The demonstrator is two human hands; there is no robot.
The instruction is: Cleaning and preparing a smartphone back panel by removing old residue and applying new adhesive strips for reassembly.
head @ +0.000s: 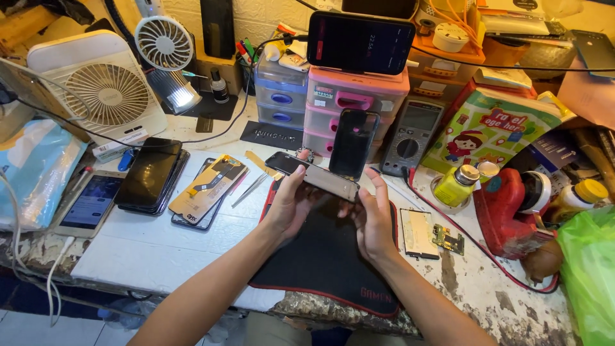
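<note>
A person's left hand [289,202] and right hand [373,221] hold a slim dark smartphone with its panel removed [312,175] by its ends, fingers closed on it, above a black red-edged work mat [327,263] on the cluttered white bench [166,256].

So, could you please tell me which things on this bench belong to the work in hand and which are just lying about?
In hand:
- phone, held by the left hand and right hand
- black mat beneath them
- tweezers nearby
- small circuit board

Lying about:
- white fan
- multimeter
- pink drawer box
- yellow bottle
- green bag
</note>
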